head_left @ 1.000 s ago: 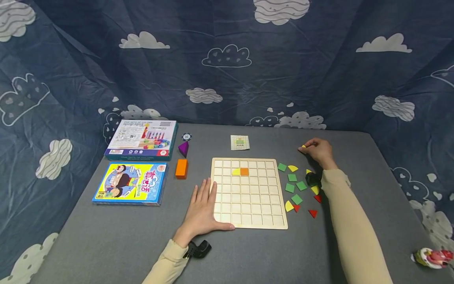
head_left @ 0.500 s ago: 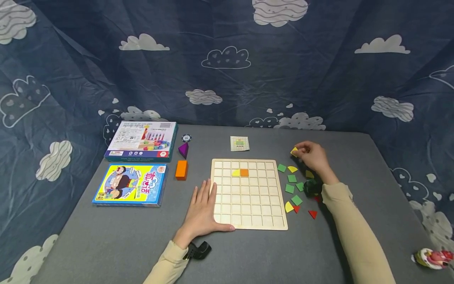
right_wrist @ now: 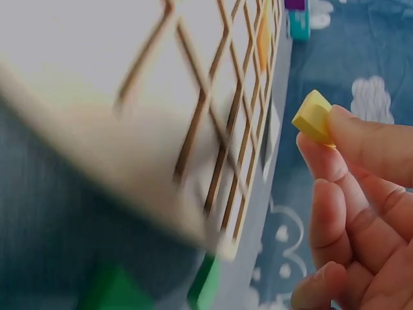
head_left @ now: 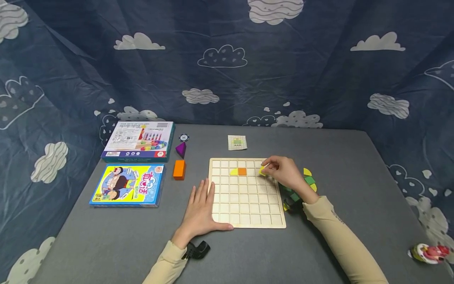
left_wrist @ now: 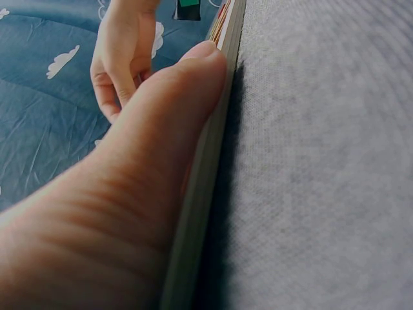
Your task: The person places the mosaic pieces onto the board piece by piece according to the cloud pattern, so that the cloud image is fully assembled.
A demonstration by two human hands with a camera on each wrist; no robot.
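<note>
A pale wooden grid board lies flat on the grey table. On it sit a yellow quarter-circle piece and, right beside that, an orange square piece. My left hand rests on the board's left edge, fingers straight and spread, thumb along the near edge. Over the board's upper right, my right hand pinches another yellow piece between thumb and fingers. In the right wrist view this piece is held apart from the grid.
Green pieces and yellow ones lie right of the board, partly hidden by my right arm. Behind the board is a small pattern card. Two boxes, an orange block, a purple block and a round chip stand left. A figurine is at far right.
My right hand has carried the yellow piece leftward and nearer, from the table beyond the loose pieces to over the board's upper right. The left hand stays on the board.
</note>
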